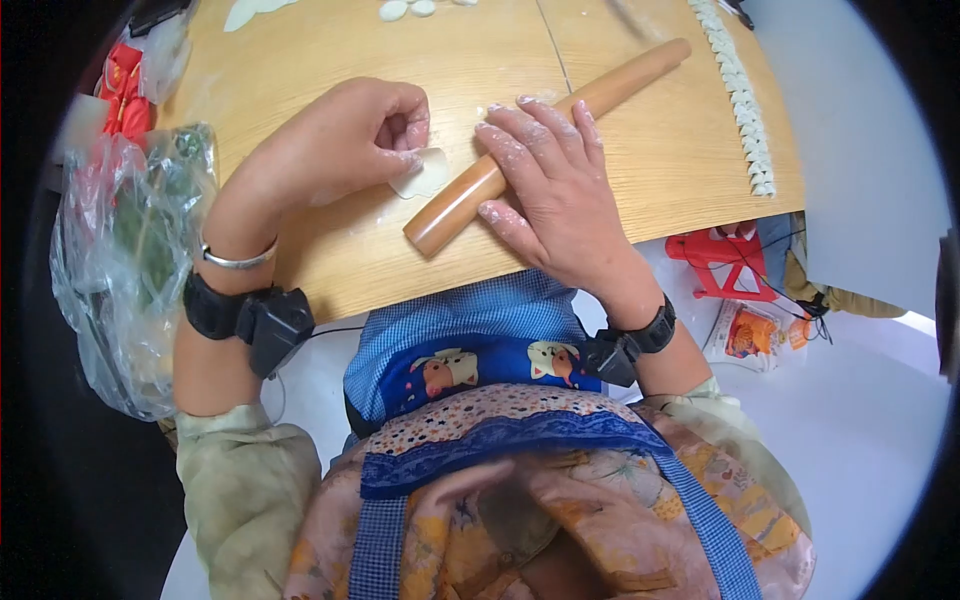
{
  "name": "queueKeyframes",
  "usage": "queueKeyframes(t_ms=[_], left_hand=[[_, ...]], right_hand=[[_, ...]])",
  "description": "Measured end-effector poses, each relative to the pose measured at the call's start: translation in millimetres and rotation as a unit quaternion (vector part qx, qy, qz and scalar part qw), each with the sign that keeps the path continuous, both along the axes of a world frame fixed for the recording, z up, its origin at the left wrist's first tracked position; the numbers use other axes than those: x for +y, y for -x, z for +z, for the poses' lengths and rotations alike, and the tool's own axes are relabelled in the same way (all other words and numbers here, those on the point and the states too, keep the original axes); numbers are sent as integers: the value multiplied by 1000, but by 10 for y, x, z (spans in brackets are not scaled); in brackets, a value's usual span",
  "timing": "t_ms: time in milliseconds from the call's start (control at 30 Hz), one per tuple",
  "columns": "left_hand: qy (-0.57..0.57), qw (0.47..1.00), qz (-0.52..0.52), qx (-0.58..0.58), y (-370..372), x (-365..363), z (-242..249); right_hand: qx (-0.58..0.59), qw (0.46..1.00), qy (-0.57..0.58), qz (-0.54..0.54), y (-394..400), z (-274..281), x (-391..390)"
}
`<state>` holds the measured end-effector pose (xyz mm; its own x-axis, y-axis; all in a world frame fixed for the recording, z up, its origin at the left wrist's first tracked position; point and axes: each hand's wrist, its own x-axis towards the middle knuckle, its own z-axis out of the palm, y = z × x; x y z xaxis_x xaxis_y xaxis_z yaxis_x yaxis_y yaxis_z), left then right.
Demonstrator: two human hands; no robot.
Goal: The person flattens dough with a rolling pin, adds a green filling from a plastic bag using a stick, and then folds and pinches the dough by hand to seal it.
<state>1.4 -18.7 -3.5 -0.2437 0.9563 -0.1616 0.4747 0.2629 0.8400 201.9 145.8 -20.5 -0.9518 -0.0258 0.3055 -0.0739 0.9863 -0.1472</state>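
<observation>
A thin, pale round of dough (425,176) is pinched at its edge between the thumb and curled fingers of my left hand (345,140). It lies beside the near end of a long wooden rolling pin (455,215), which slants across the table toward the upper right. Over the middle of the pin rests my right hand (555,180), palm down, its floury fingers stretched out and apart. My right palm covers part of the pin.
Small dough pieces (422,8) lie on the far side of the wooden table (330,255). Shaped dough pieces (745,105) run in a row along its right side. Plastic bags (130,260) bulge at the left edge. A red stool (722,262) stands below, right.
</observation>
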Motion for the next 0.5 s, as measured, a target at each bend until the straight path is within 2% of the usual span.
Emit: queueKeyframes(t_ms=[100, 167, 500], left_hand=[[-44, 999, 13, -5, -36, -4, -44], [-2, 999, 20, -36, -33, 12, -47], [-26, 996, 49, -65, -79, 39, 3]], right_hand=[[9, 1000, 4, 4, 22, -4, 0], [15, 1000, 0, -2, 25, -22, -7], [12, 1000, 26, 10, 85, 5, -16]])
